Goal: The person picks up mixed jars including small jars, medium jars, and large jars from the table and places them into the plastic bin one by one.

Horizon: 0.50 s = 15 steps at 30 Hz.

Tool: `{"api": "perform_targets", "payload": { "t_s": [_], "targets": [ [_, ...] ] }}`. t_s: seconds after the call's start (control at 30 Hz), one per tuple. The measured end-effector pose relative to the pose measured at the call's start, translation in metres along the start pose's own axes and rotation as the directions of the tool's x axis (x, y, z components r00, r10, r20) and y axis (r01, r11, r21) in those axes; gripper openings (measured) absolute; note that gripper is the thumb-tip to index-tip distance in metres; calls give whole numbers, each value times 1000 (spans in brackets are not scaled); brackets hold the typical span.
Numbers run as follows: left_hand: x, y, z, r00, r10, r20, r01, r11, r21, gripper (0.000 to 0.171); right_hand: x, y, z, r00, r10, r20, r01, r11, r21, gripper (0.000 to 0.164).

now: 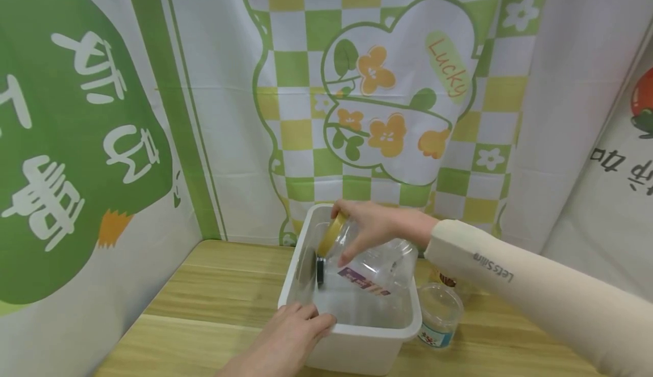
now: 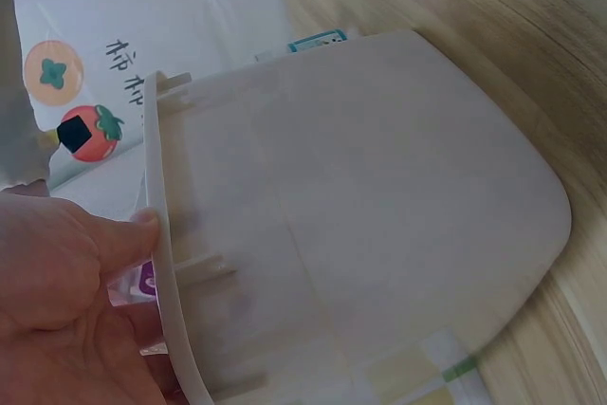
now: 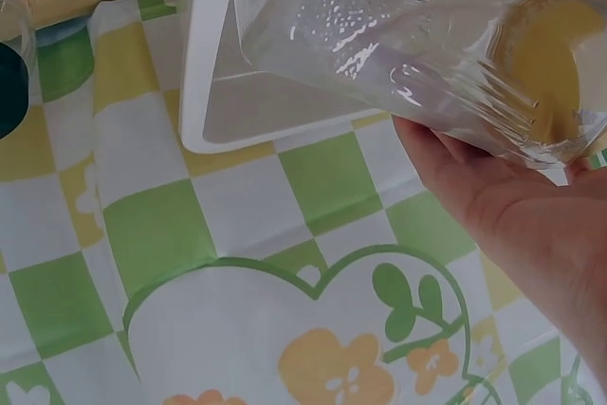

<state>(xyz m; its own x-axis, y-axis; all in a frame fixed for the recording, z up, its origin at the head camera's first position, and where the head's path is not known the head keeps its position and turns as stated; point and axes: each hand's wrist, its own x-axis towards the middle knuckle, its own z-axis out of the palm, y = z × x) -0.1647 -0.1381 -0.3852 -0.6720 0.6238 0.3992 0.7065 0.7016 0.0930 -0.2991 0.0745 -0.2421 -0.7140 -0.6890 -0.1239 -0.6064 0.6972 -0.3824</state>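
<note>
We see a white bin [image 1: 372,333] standing on the wood-grain counter [image 1: 204,297], with 2 hands at work on it. Our right hand [image 1: 374,227] has its fingers curled round the lid end of a large clear jar [image 1: 377,263], grasping it. The jar lies tilted inside the bin's mouth, its yellow lid [image 1: 331,235] toward the left; we cannot tell whether it touches the bin's floor. Our left hand [image 1: 288,331] grasps the bin's near rim, fingers hooked over it. Inside, by the left wall, sits a small dark cap [image 1: 320,271]. Just right of the bin, a smaller clear tub [image 1: 441,314] with a blue-edged label stands on the counter. A checked cloth [image 1: 382,82] printed "Lucky" hangs at the far side.
</note>
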Motion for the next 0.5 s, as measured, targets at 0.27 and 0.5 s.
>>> {"api": "perform_targets", "payload": {
  "t_s": [0.27,0.5],
  "targets": [
    [1,0,2,1000,-5,9,5,1000,-5,8,6,3,13,1000,3,-7,-3,1000,-16,92],
    [0,-2,2,1000,-2,0,2,1000,6,6,11,4,21,1000,11,12,-11,1000,-13,92]
  ]
}}
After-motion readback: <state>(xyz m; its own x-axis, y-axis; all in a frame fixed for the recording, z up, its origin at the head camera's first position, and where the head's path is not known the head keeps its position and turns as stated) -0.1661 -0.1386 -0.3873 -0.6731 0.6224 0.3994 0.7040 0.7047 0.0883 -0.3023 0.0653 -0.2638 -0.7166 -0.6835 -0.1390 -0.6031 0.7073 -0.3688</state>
